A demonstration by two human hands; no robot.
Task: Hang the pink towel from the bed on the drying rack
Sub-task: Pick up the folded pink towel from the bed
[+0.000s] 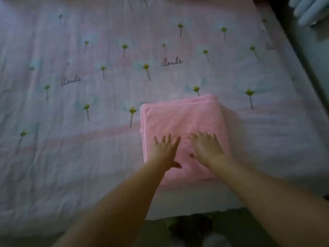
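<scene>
A pink towel [179, 118] lies folded into a thick square on the bed [71, 107], near its front edge and right of centre. My left hand [164, 150] rests over the towel's near left part with fingers spread. My right hand [206, 147] lies over its near right part, fingers also apart. Neither hand has hold of the cloth. No drying rack is in view.
The bed sheet is pale pink and white with small green flowers and the word "clouds". The bed's right edge runs diagonally at the far right beside a dark gap. White rounded bars [309, 9] show at the top right corner. Dark floor [192, 227] lies below the bed's front edge.
</scene>
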